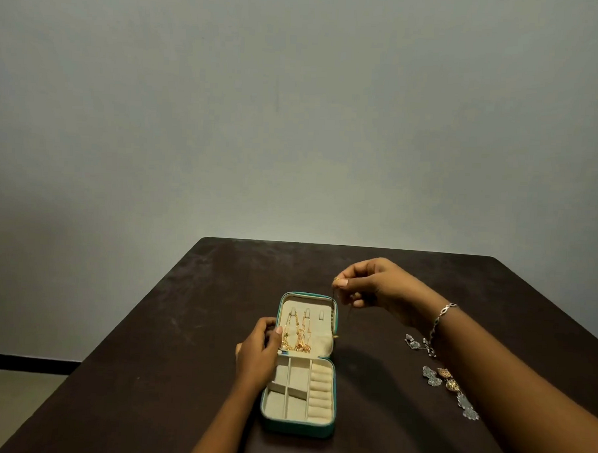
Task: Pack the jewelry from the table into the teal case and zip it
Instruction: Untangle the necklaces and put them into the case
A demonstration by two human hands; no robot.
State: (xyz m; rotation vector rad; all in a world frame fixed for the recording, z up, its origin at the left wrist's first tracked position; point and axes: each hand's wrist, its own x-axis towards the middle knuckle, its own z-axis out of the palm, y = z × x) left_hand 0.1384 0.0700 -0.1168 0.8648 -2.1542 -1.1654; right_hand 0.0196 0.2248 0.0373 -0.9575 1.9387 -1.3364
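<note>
Nearest the camera, low in the centre of the frame, the teal case (300, 363) lies open on the dark table (148, 356). Its base half holds cream compartments and a column of ring rolls along its right side, all bare. To the lower right, beside the right forearm, silver and gold earrings (450, 387) lie scattered in a loose line on the tabletop, well apart from the case.

The left hand (258, 353) rests at the case's left edge, about where lid and base meet. Its fingers are curled around the lid's rim, the thumb lying on the cream lining.

Further up, the lid stands tilted back, with two gold necklaces (298, 332) hanging from its left and middle hooks; the right hook is bare.

Farthest, just above the lid's upper right corner, the right hand (370, 286) pinches a thin chain (333, 301) between thumb and fingertips. The chain dangles down toward the lid's right edge. A silver bracelet (441, 318) circles the right wrist.
</note>
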